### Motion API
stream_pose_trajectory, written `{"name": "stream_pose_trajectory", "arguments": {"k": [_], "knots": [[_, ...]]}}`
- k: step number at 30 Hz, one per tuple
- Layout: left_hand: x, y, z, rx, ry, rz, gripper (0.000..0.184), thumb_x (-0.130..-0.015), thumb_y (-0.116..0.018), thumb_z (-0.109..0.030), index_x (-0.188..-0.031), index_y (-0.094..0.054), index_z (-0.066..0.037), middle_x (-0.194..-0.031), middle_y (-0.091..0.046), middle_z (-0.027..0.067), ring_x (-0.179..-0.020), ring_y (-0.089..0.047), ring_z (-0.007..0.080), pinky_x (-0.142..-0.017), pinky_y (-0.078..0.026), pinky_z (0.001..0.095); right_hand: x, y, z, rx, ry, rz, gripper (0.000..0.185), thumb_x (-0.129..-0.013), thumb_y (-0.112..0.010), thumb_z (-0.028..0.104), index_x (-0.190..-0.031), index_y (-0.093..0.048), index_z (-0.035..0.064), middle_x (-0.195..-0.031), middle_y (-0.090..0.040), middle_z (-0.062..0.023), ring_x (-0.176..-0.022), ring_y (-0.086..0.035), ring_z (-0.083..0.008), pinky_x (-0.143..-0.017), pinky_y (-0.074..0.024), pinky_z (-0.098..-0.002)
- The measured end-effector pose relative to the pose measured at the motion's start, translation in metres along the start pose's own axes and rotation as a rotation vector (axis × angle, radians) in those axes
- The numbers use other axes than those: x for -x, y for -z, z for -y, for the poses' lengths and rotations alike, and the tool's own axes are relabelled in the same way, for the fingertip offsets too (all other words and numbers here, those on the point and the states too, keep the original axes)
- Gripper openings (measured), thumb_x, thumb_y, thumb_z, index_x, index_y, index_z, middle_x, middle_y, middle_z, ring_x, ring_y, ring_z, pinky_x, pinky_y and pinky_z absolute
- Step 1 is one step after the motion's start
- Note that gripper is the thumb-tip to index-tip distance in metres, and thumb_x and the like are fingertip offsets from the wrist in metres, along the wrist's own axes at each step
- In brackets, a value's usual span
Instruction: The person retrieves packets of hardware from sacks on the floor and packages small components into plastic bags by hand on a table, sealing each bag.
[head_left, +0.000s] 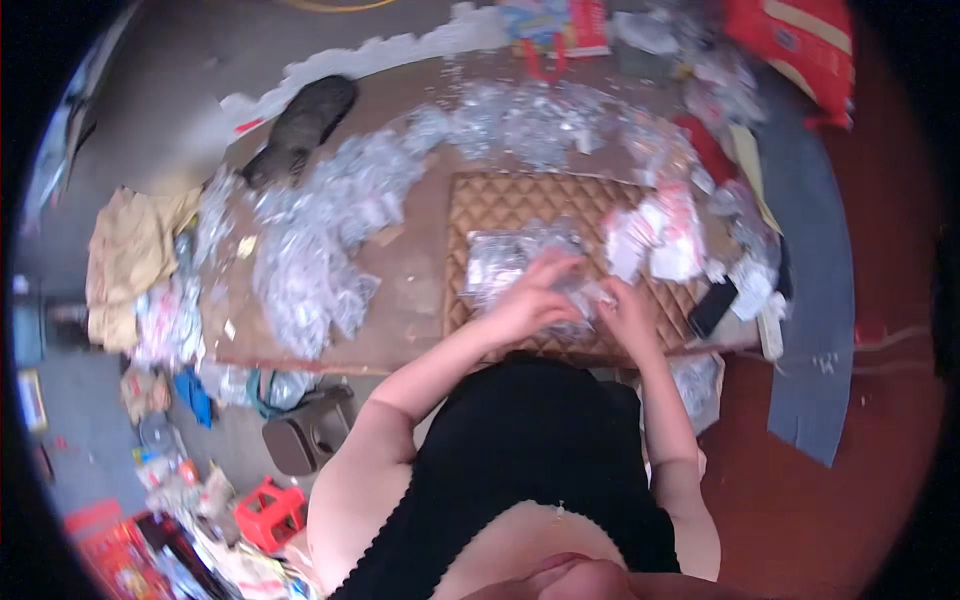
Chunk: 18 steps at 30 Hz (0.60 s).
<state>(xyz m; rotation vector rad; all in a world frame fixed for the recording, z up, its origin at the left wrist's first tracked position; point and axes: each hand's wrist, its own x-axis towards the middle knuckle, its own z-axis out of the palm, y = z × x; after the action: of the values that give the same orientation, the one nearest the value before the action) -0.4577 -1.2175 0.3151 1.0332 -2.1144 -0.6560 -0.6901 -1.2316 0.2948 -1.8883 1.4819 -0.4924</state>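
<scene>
My left hand [537, 296] is over a pile of clear, shiny small plastic bags [497, 262], its fingers stretched and apart. To its right, my right hand [629, 314] has thumb and fingers pinched together on a crinkled clear plastic bag [580, 297] that lies between both hands. What the bag contains cannot be made out. Under the pile is a brown quilted mat [520, 196] at the table's near edge. White papers with red print [672, 232] rest on the mat just beyond my right hand.
Heaps of clear plastic bags [345, 205] curve across the brown table [410, 290]. A dark cat [305, 125] lies at the far left. On the right are a black phone-like object [713, 306] and a red package [800, 50]. A red stool [270, 514] stands on the floor.
</scene>
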Motion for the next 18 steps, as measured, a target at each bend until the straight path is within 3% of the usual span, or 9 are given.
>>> {"name": "stream_pose_trajectory", "arguments": {"k": [3, 5, 7, 9, 11, 13, 15, 16, 18], "knots": [[0.003, 0.005, -0.005, 0.34, 0.249, 0.021, 0.013, -0.078, -0.074, -0.008, -0.091, -0.074, -0.008, -0.114, -0.061, 0.0084, -0.102, -0.062, 0.0237, -0.086, -0.05, 0.0343, 0.006, 0.002, 0.035, -0.368, 0.149, 0.196, 0.034, -0.085, -0.066, 0.015, -0.117, -0.06, 0.0039, -0.103, -0.066, -0.0143, -0.094, -0.064, -0.0212, -0.08, -0.0494, -0.0327], [0.011, 0.009, -0.002, 0.414, 0.261, -0.014, 0.012, -0.08, -0.072, -0.011, -0.092, -0.073, -0.01, -0.098, -0.059, 0.007, -0.091, -0.062, 0.0231, -0.078, -0.049, 0.0357, 0.012, 0.01, 0.045, -0.875, -0.086, 0.431, 0.038, -0.087, -0.064, 0.011, -0.122, -0.057, 0.0012, -0.111, -0.061, -0.0062, -0.084, -0.061, -0.0129, -0.073, -0.049, -0.0263], [0.018, 0.009, -0.003, 0.376, 0.207, -0.075, 0.019, -0.08, -0.073, -0.012, -0.099, -0.07, -0.008, -0.091, -0.059, 0.0078, -0.088, -0.061, 0.0253, -0.076, -0.049, 0.0368, 0.011, 0.005, 0.057, -0.876, -0.132, 0.476, 0.039, -0.089, -0.063, 0.011, -0.126, -0.057, 0.0007, -0.109, -0.062, -0.0041, -0.085, -0.06, -0.01, -0.074, -0.0485, -0.0237], [0.02, 0.017, -0.01, 0.306, 0.399, -0.132, 0.028, -0.079, -0.075, -0.013, -0.104, -0.066, -0.007, -0.09, -0.06, 0.009, -0.088, -0.061, 0.028, -0.075, -0.049, 0.0371, 0.005, -0.015, 0.059, -0.441, -0.062, 0.387, 0.032, -0.092, -0.063, 0.016, -0.12, -0.061, 0.002, -0.104, -0.065, -0.0011, -0.092, -0.059, -0.0103, -0.08, -0.0486, -0.0257], [0.039, 0.017, 0.01, 0.428, 0.507, -0.143, 0.029, -0.08, -0.075, -0.02, -0.103, -0.064, -0.006, -0.093, -0.062, 0.012, -0.092, -0.061, 0.0306, -0.077, -0.049, 0.039, -0.002, -0.032, 0.045, -0.545, -0.1, 0.415, 0.031, -0.091, -0.064, 0.016, -0.119, -0.062, 0.0023, -0.103, -0.065, -0.0006, -0.09, -0.059, -0.0093, -0.076, -0.0486, -0.0242], [0.069, 0.037, 0.037, 0.02, 0.531, -0.322, 0.032, -0.081, -0.073, -0.028, -0.103, -0.062, -0.008, -0.089, -0.063, 0.0121, -0.078, -0.061, 0.0292, -0.07, -0.049, 0.0403, -0.004, -0.036, 0.026, -0.647, -0.151, 0.445, 0.03, -0.091, -0.065, 0.016, -0.118, -0.063, 0.0027, -0.102, -0.066, -0.0001, -0.087, -0.06, -0.0082, -0.073, -0.0486, -0.0226], [0.116, 0.077, 0.078, -0.593, 0.734, -0.345, 0.036, -0.081, -0.07, -0.037, -0.089, -0.064, -0.002, -0.091, -0.064, 0.0183, -0.089, -0.06, 0.0362, -0.08, -0.049, 0.045, 0.002, -0.031, 0.005, -0.893, -0.3, 0.249, 0.03, -0.09, -0.065, 0.014, -0.118, -0.063, 0.0044, -0.099, -0.067, 0.0005, -0.082, -0.059, -0.0059, -0.063, -0.047, -0.0211], [0.139, 0.105, 0.086, -0.724, 1.003, -0.161, 0.046, -0.078, -0.072, -0.04, -0.097, -0.063, 0.0, -0.097, -0.063, 0.0201, -0.095, -0.059, 0.0349, -0.081, -0.049, 0.045, 0.004, -0.029, -0.006, -0.893, -0.301, 0.247, 0.03, -0.09, -0.065, 0.014, -0.118, -0.063, 0.0044, -0.099, -0.067, 0.0005, -0.082, -0.059, -0.0059, -0.063, -0.047, -0.0211], [0.227, 0.115, 0.141, -1.089, 1.003, -0.122, 0.051, -0.076, -0.073, -0.036, -0.109, -0.057, -0.001, -0.106, -0.059, 0.018, -0.096, -0.061, 0.0327, -0.079, -0.052, 0.0441, 0.011, -0.026, -0.028, -0.975, -0.372, 0.013, 0.028, -0.091, -0.062, 0.011, -0.118, -0.062, 0.003, -0.098, -0.067, -0.001, -0.077, -0.06, -0.0064, -0.054, -0.0432, -0.0204]]}}
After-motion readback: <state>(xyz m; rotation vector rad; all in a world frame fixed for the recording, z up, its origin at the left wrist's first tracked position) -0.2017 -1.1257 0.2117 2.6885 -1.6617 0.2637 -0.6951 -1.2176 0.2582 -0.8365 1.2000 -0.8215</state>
